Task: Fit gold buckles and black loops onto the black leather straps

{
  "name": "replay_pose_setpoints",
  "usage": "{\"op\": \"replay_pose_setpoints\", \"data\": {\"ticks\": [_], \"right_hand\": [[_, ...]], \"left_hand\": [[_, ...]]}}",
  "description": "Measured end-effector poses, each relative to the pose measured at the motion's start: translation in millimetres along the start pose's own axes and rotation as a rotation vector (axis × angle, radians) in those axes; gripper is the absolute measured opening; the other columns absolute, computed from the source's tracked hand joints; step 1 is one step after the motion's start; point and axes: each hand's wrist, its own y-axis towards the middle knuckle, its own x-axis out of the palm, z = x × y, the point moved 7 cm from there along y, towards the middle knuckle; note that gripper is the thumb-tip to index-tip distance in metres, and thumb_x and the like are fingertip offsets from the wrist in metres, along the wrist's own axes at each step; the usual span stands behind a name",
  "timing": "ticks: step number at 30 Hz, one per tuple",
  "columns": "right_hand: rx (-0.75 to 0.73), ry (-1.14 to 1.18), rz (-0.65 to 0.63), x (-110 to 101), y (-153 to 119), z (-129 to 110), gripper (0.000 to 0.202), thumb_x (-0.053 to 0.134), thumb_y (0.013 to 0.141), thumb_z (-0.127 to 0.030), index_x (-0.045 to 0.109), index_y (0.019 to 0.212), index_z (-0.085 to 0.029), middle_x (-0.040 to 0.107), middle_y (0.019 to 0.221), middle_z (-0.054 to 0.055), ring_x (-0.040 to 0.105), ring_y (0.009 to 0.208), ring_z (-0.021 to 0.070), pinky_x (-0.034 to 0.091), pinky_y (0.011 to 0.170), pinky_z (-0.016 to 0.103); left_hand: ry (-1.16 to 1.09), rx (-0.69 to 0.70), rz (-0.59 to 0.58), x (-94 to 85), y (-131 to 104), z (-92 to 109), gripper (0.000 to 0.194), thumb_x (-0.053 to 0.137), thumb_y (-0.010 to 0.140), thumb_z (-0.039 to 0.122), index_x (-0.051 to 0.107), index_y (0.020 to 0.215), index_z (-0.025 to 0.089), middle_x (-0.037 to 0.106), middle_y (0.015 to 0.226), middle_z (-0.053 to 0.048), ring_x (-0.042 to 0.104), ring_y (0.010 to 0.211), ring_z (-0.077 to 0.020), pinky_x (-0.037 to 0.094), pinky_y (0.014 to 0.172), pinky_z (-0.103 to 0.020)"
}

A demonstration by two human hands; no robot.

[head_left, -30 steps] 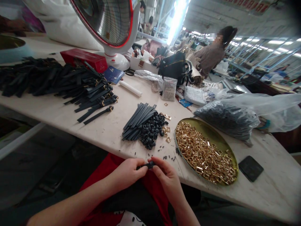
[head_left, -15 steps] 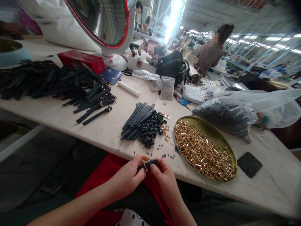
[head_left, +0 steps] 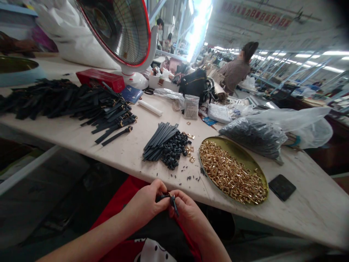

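Note:
Both hands meet in front of the table's near edge around one dark strap [head_left: 174,206] with a gold buckle, mostly covered by fingers. My left hand [head_left: 151,198] pinches the strap's left part. Closed on its right part is my right hand [head_left: 185,208], and a short end hangs down between the fingers. Just beyond lie a stack of flat dark straps [head_left: 158,140] and a heap of small black loops [head_left: 176,149]. Several loose gold buckles [head_left: 192,159] rest beside the loops. To the right, an oval tray [head_left: 245,149] holds many gold buckles.
A pile of buckled black straps [head_left: 68,100] covers the table's left. Behind it stand a red box [head_left: 103,80] and a round fan [head_left: 122,32]. A filled plastic bag [head_left: 253,133] and a dark flat object [head_left: 282,187] lie at the right. A person [head_left: 236,71] stands farther back.
The strap's right end, level before, now bends downward in my right hand. My right hand has turned and sits slightly lower. The view has shifted a little.

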Motion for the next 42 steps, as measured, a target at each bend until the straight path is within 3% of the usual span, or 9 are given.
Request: {"op": "replay_pose_setpoints", "data": {"ticks": [5, 9, 14, 17, 20, 27, 33, 37, 42], "right_hand": [[-0.015, -0.032, 0.012, 0, -4, 1, 0.032, 0.073, 0.062, -0.038, 0.048, 0.067, -0.017, 0.049, 0.059, -0.005, 0.043, 0.053, 0.0086, 0.033, 0.052, 0.020], [-0.176, -0.206, 0.219, -10, -3, -12, 0.028, 0.063, 0.070, -0.042, 0.049, 0.070, -0.018, 0.044, 0.057, -0.006, 0.040, 0.050, 0.0085, 0.034, 0.050, 0.021], [-0.447, -0.672, 0.510, -19, -9, -39, 0.015, 0.061, 0.072, -0.028, 0.050, 0.080, -0.020, 0.050, 0.062, -0.006, 0.048, 0.054, 0.0105, 0.039, 0.054, 0.022], [-0.432, -0.872, 0.415, -15, -3, -40, 0.014, 0.056, 0.076, -0.026, 0.053, 0.088, -0.020, 0.057, 0.068, -0.003, 0.053, 0.059, 0.0130, 0.041, 0.057, 0.024], [-0.321, -0.880, 0.300, -17, 5, -30, 0.010, 0.052, 0.080, -0.030, 0.053, 0.083, -0.020, 0.057, 0.065, -0.003, 0.053, 0.055, 0.0122, 0.041, 0.053, 0.023], [-0.293, -0.786, 0.432, -33, 5, -13, 0.016, 0.050, 0.081, -0.036, 0.051, 0.081, -0.020, 0.053, 0.066, -0.002, 0.051, 0.058, 0.0124, 0.040, 0.053, 0.023], [-0.321, -0.724, 0.514, -35, 6, -15, 0.018, 0.050, 0.081, -0.038, 0.051, 0.080, -0.020, 0.053, 0.065, -0.002, 0.050, 0.058, 0.0126, 0.040, 0.055, 0.023], [-0.343, -0.810, 0.492, -31, 6, -18, 0.014, 0.050, 0.081, -0.034, 0.052, 0.080, -0.020, 0.054, 0.063, -0.002, 0.049, 0.052, 0.0119, 0.038, 0.049, 0.022], [-0.396, -0.994, 0.382, -23, 2, -17, 0.009, 0.049, 0.082, -0.026, 0.054, 0.078, -0.021, 0.059, 0.068, 0.000, 0.055, 0.061, 0.0137, 0.042, 0.056, 0.023]], "left_hand": [[-0.069, -0.035, -0.054, 4.3, -5, -3, 0.023, 0.056, 0.072, 0.040, 0.056, 0.076, 0.017, 0.061, 0.072, 0.000, 0.055, 0.068, -0.0159, 0.039, 0.058, -0.023], [-0.414, -0.126, -0.206, 14.3, -10, -2, 0.020, 0.057, 0.070, 0.032, 0.055, 0.079, 0.014, 0.056, 0.067, 0.003, 0.050, 0.055, -0.0105, 0.037, 0.050, -0.021], [-0.557, -0.162, -0.233, 14.3, -4, -3, 0.019, 0.058, 0.066, 0.024, 0.057, 0.081, 0.012, 0.057, 0.069, 0.003, 0.049, 0.055, -0.0086, 0.038, 0.051, -0.020], [-0.581, -0.165, -0.254, 19.1, 4, -10, 0.020, 0.057, 0.068, 0.026, 0.058, 0.083, 0.011, 0.059, 0.074, 0.001, 0.049, 0.055, -0.0086, 0.039, 0.052, -0.021], [-0.609, -0.201, -0.287, 29.2, 11, -20, 0.022, 0.057, 0.069, 0.026, 0.059, 0.085, 0.011, 0.061, 0.076, 0.000, 0.051, 0.055, -0.0089, 0.039, 0.053, -0.021], [-0.601, -0.255, -0.335, 43.2, 20, -31, 0.023, 0.057, 0.068, 0.024, 0.057, 0.088, 0.012, 0.062, 0.073, 0.000, 0.056, 0.060, -0.0109, 0.039, 0.055, -0.020], [-0.379, -0.216, -0.543, 39.9, 21, -31, 0.022, 0.045, 0.079, 0.035, 0.052, 0.073, 0.015, 0.057, 0.060, 0.004, 0.048, 0.047, -0.0077, 0.035, 0.045, -0.018], [-0.386, -0.237, -0.501, 36.1, 22, -31, 0.020, 0.047, 0.077, 0.033, 0.052, 0.070, 0.015, 0.056, 0.059, 0.004, 0.047, 0.045, -0.0068, 0.033, 0.045, -0.017], [-0.499, -0.277, -0.430, 42.3, 17, -39, 0.017, 0.050, 0.074, 0.030, 0.055, 0.072, 0.013, 0.058, 0.060, 0.003, 0.054, 0.049, -0.0079, 0.037, 0.049, -0.018]]}}
